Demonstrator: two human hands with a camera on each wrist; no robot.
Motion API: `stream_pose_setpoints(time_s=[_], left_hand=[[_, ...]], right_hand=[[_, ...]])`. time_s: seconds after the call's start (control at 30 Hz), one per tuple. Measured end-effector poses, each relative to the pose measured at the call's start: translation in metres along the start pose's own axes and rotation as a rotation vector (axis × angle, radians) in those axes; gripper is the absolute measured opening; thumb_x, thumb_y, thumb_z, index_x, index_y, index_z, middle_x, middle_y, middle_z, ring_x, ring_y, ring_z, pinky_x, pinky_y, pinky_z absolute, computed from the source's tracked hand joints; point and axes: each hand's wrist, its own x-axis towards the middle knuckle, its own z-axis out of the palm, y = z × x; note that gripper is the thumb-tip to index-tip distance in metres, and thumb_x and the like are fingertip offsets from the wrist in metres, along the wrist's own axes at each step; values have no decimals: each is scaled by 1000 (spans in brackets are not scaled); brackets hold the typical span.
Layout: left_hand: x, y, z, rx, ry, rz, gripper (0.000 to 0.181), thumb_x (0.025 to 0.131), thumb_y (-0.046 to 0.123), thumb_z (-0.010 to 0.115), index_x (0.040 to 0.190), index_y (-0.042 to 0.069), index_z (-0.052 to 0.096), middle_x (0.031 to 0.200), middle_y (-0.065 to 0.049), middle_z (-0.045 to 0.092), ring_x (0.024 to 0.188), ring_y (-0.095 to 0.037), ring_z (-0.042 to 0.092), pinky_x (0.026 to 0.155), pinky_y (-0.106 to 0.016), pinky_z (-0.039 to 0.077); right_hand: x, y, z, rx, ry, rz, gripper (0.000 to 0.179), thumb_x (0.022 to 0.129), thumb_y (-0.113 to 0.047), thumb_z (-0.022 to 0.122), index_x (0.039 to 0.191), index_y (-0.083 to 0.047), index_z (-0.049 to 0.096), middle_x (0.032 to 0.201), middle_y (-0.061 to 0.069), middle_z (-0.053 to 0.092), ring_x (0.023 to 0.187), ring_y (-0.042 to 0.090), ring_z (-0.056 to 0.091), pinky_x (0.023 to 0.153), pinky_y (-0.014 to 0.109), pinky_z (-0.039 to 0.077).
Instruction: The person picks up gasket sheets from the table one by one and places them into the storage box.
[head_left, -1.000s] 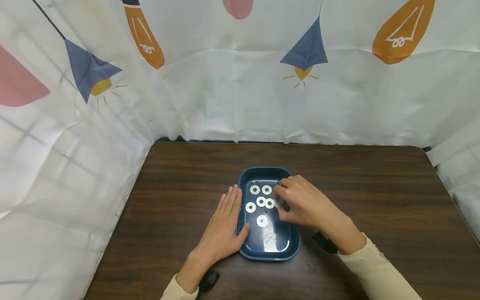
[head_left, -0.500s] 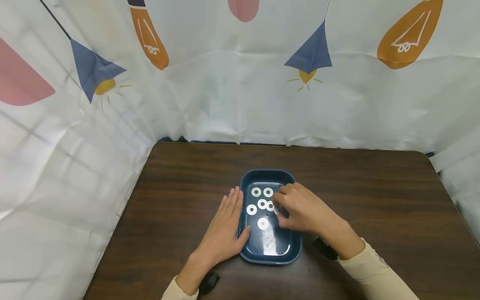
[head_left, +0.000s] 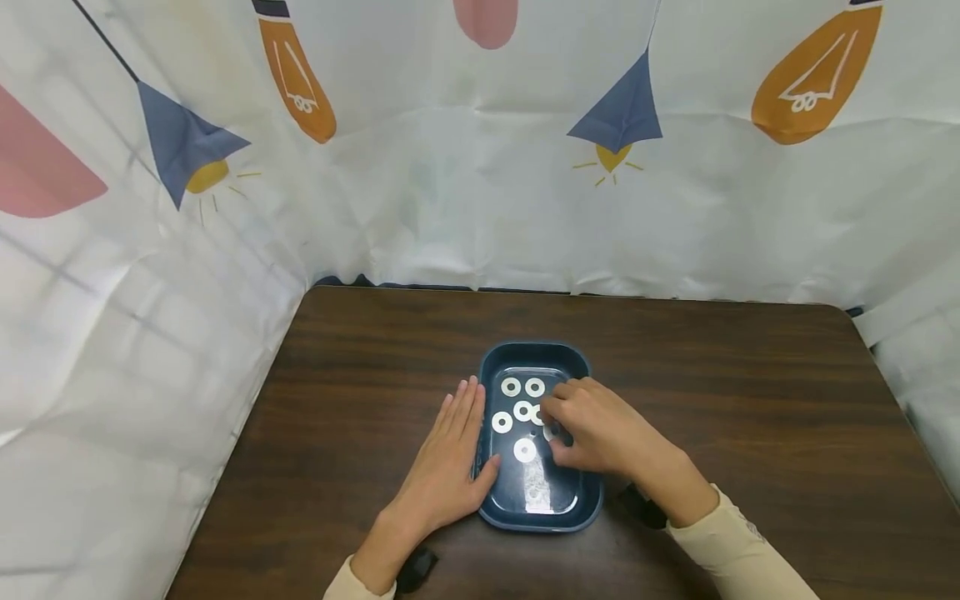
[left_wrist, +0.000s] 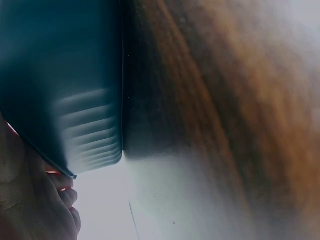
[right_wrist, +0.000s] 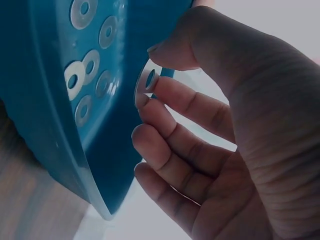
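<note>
A blue rectangular tray stands on the table with several flat metal washers lying inside, two of them overlapping. My right hand is over the tray's right side and pinches a washer between thumb and fingertips. In the right wrist view that washer is tilted on edge, apart from the others. My left hand lies flat along the tray's left wall, its fingers straight and the thumb at the rim. In the left wrist view, its fingers show beside the tray's ribbed outer wall.
The dark wood-grain table extends around the tray on all sides. A white curtain printed with lamps and bulbs hangs behind the table and along its left side. Dark straps are on both wrists.
My right hand has shifted slightly left and towards the near side, the washer still pinched. The left hand stays against the tray. The head view has tilted a little.
</note>
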Motion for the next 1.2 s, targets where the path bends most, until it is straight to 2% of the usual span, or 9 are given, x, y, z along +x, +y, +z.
stream_pose_setpoints(time_s=[0.27, 0.43, 0.53, 0.67, 0.8, 1.0, 1.2], left_hand=[[0, -1, -2, 18, 9, 6, 96, 100, 45, 61, 171, 10, 6, 181, -11, 10, 168, -31, 13, 134, -55, 25], [1, 0, 0, 11, 12, 3, 96, 100, 46, 61, 171, 10, 7, 181, -11, 10, 169, -31, 13, 134, -55, 24], [1, 1, 0, 10, 8, 0, 96, 100, 45, 61, 171, 10, 7, 181, -11, 10, 169, -31, 12, 134, -55, 24], [1, 2, -1, 7, 12, 7, 95, 100, 44, 61, 171, 9, 8, 181, -12, 11, 168, -31, 13, 134, -55, 25], [1, 1, -1, 14, 16, 11, 95, 100, 44, 61, 171, 8, 8, 180, -13, 11, 168, -32, 13, 134, -55, 25], [2, -1, -1, 3, 13, 5, 94, 100, 43, 61, 171, 8, 10, 180, -12, 12, 168, -32, 13, 134, -55, 25], [2, 0, -1, 0, 9, 0, 95, 100, 43, 62, 171, 7, 10, 181, -12, 10, 168, -32, 13, 134, -56, 24]], right_hand=[[-2, -2, 2, -5, 1, 23, 23, 83, -27, 86, 101, -16, 78, 88, -3, 69, 79, 12, 58, 88, 40, 60], [-3, 0, -5, 1, -8, 60, 35, 85, -32, 87, 114, -16, 79, 107, 2, 76, 95, 17, 68, 99, 45, 61], [-7, 2, -11, 14, 19, 89, 38, 85, -34, 88, 118, -18, 79, 113, 2, 77, 101, 19, 69, 101, 46, 60], [-13, 5, -15, 21, 90, 111, 31, 87, -32, 87, 114, -20, 79, 110, 0, 76, 100, 19, 69, 97, 45, 61], [-19, 7, -18, 29, 126, 112, 24, 90, -30, 84, 111, -22, 79, 108, -1, 76, 100, 19, 69, 96, 45, 61], [-26, 10, -20, 46, 176, 123, 21, 91, -28, 83, 110, -21, 79, 108, -2, 75, 100, 19, 70, 94, 45, 62], [-40, 17, -24, 95, 219, 177, 20, 90, -23, 82, 110, -20, 78, 108, -4, 75, 98, 18, 71, 90, 45, 62]])
